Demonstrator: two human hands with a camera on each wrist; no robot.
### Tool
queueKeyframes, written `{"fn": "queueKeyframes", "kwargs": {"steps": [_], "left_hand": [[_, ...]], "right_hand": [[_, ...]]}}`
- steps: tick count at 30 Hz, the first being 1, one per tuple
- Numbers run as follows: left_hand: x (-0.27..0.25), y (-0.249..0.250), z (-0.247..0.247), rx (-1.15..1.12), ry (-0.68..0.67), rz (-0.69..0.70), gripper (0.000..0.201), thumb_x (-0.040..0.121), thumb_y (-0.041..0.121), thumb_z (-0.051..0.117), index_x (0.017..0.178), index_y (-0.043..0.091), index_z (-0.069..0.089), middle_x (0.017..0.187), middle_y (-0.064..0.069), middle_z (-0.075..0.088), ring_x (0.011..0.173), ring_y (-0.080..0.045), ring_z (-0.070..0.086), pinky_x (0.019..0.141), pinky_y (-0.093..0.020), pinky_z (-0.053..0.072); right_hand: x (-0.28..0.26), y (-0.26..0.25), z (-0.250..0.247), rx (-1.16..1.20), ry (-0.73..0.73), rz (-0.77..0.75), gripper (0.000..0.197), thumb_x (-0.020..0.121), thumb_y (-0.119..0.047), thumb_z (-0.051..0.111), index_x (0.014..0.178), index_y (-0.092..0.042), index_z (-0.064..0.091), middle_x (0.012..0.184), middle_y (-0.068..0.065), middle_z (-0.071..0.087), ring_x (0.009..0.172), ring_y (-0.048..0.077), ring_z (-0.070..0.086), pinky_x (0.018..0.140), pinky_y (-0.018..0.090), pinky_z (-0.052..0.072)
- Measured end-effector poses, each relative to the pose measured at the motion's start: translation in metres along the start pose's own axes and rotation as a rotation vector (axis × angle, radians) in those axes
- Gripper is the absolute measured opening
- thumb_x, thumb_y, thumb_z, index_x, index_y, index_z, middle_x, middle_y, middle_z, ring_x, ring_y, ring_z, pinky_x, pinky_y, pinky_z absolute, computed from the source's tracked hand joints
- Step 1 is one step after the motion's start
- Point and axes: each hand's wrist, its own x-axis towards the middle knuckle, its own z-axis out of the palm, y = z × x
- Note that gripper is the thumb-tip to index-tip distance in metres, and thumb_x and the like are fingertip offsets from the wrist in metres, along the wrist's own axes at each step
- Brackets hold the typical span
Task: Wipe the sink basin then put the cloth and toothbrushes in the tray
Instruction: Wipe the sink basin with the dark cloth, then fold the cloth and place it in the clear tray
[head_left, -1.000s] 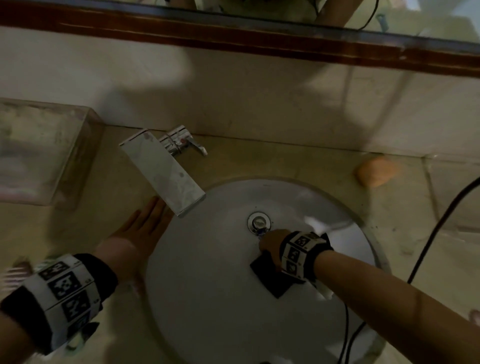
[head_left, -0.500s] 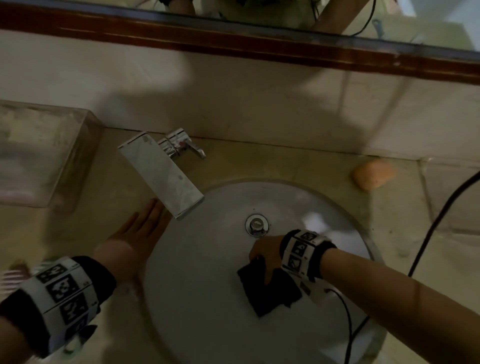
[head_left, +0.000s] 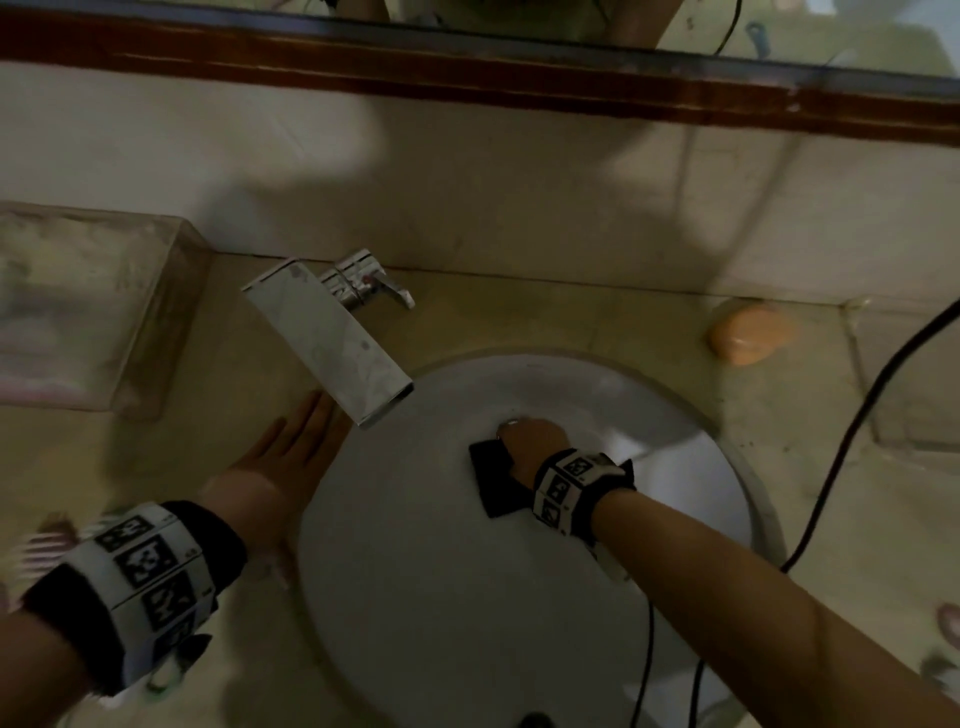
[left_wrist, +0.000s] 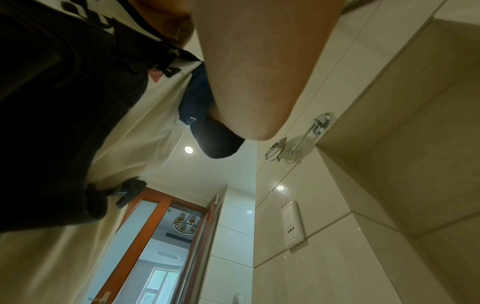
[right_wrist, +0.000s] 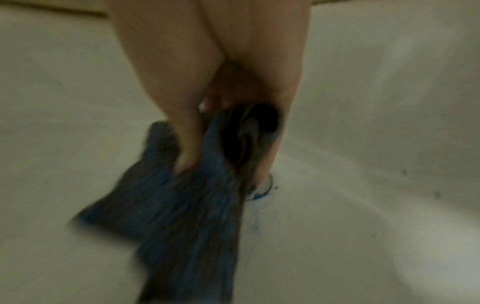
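Note:
The white round sink basin (head_left: 441, 597) fills the middle of the head view. My right hand (head_left: 530, 441) is down in it, over the drain, gripping a dark blue cloth (head_left: 493, 478) that lies against the basin. In the right wrist view, blurred by motion, the thumb (right_wrist: 187, 156) and fingers pinch the bunched cloth (right_wrist: 187, 205) beside the drain rim (right_wrist: 262, 189). My left hand (head_left: 291, 457) lies flat on the counter at the basin's left edge, under the faucet spout. The clear tray (head_left: 88, 301) stands at the far left. No toothbrush can be made out.
A chrome faucet (head_left: 332, 338) juts over the basin's left rim. An orange soap bar (head_left: 748, 332) lies on the counter at the back right. A black cable (head_left: 857, 415) crosses the right of the counter. A blurred pink-striped thing (head_left: 47, 545) lies at the left edge.
My right hand slid the cloth away from me across the basin and now covers the drain. The left hand stayed flat on the counter.

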Motion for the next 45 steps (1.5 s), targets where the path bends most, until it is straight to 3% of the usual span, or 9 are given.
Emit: {"fn": "queueKeyframes", "kwargs": {"steps": [3,6,9,18,24,28,32,41,45], "left_hand": [[-0.003,0.009,0.001,-0.106,0.017,-0.014,0.141,0.065,0.057,0.075,0.131,0.000,-0.036,0.144,-0.008,-0.036,0.147,-0.035,-0.016,0.121,-0.042,-0.002],[0.000,0.007,0.007,-0.088,0.063,-0.002,0.129,0.076,0.054,0.068,0.127,0.007,-0.041,0.140,-0.006,-0.044,0.140,-0.027,-0.032,0.122,-0.041,-0.002],[-0.004,0.008,0.002,-0.061,0.055,-0.034,0.129,0.076,0.058,0.065,0.139,0.007,-0.035,0.153,-0.017,-0.033,0.141,-0.027,-0.030,0.122,-0.041,0.000],[-0.052,0.063,-0.048,-0.258,0.185,0.173,0.072,0.097,0.041,0.043,0.153,0.020,0.003,0.162,-0.001,0.008,0.148,-0.017,0.019,0.120,-0.027,0.016],[-0.047,0.113,-0.088,-0.835,0.363,0.375,0.081,0.081,0.060,0.057,0.149,0.024,0.030,0.154,0.004,0.035,0.140,-0.018,0.036,0.117,-0.035,0.030],[-0.054,0.142,-0.106,-1.344,0.422,0.524,0.044,0.083,0.023,0.070,0.125,0.014,0.060,0.119,0.002,0.063,0.114,-0.017,0.059,0.094,-0.027,0.046],[-0.058,0.165,-0.114,-1.599,0.372,0.553,0.064,0.064,0.021,0.084,0.122,0.004,0.061,0.121,-0.011,0.067,0.113,-0.028,0.063,0.098,-0.041,0.050],[-0.058,0.228,-0.163,-1.658,0.436,0.540,0.025,0.081,0.019,0.072,0.102,0.006,0.069,0.101,-0.017,0.071,0.087,-0.028,0.069,0.078,-0.039,0.057],[-0.043,0.279,-0.199,-1.612,0.394,0.588,0.024,0.076,0.026,0.075,0.096,0.014,0.069,0.112,-0.010,0.068,0.089,-0.013,0.071,0.081,-0.028,0.057]], "right_hand": [[-0.007,-0.001,-0.009,0.044,0.046,0.028,0.051,0.093,-0.021,0.054,0.138,-0.005,0.037,0.140,0.016,0.046,0.128,0.030,0.047,0.106,0.037,0.037],[-0.027,0.001,-0.021,0.116,0.018,0.041,0.046,0.091,-0.024,0.058,0.132,-0.008,0.045,0.135,0.014,0.050,0.124,0.029,0.049,0.102,0.035,0.040],[-0.055,0.008,-0.037,0.204,0.035,0.066,0.026,0.086,-0.024,0.062,0.109,-0.013,0.055,0.118,0.011,0.059,0.110,0.030,0.057,0.087,0.035,0.045],[-0.157,0.012,-0.102,0.250,0.155,0.156,0.044,0.080,-0.010,0.069,0.121,-0.015,0.055,0.122,0.008,0.056,0.102,0.027,0.057,0.084,0.040,0.054],[-0.220,0.012,-0.124,0.654,0.310,0.079,0.038,0.081,-0.008,0.071,0.117,-0.002,0.059,0.092,0.009,0.061,0.079,0.016,0.059,0.053,0.021,0.046],[-0.251,0.020,-0.115,0.933,0.413,0.003,0.010,0.089,-0.011,0.063,0.098,-0.006,0.063,0.073,-0.003,0.061,0.046,-0.009,0.059,0.045,0.008,0.046],[-0.267,0.032,-0.096,1.214,0.519,-0.018,0.011,0.091,-0.016,0.061,0.080,-0.019,0.064,0.074,-0.001,0.064,0.062,0.008,0.061,0.060,0.023,0.047],[-0.307,0.089,-0.072,1.572,0.533,0.042,0.060,0.079,-0.028,0.073,0.127,0.000,0.052,0.119,0.023,0.062,0.103,0.038,0.061,0.089,0.046,0.049],[-0.329,0.139,-0.073,1.592,0.510,-0.047,0.024,0.091,0.005,0.052,0.109,-0.010,0.058,0.097,0.008,0.064,0.079,0.020,0.065,0.063,0.028,0.058]]}}
